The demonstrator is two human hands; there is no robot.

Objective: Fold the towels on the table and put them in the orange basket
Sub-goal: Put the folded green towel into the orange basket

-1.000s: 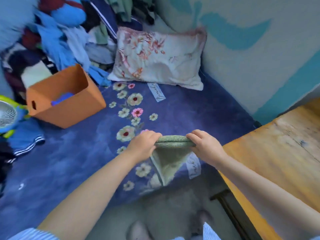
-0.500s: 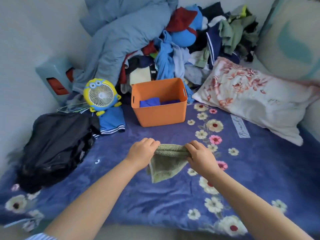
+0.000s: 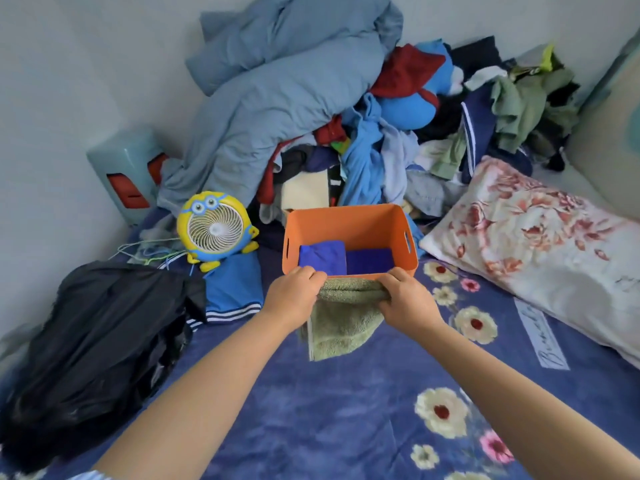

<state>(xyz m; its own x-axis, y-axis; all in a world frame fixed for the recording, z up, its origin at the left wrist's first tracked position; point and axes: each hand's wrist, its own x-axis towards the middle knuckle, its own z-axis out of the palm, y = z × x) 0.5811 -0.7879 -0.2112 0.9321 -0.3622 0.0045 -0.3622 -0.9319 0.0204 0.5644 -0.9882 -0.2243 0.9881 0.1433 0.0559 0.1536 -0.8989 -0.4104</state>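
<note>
While the bed (image 3: 346, 417) with its flowered blue cover fills the lower field, the orange basket (image 3: 349, 223) stands at its middle, two folded blue towels (image 3: 343, 259) inside. Held just in front of the basket's near rim, the green towel (image 3: 341, 320) hangs folded over, its free end drooping. Left hand (image 3: 294, 297) and right hand (image 3: 407, 301) each grip one end of the fold. Soft, light terry probably sags and unfolds unless it is supported at both ends.
</note>
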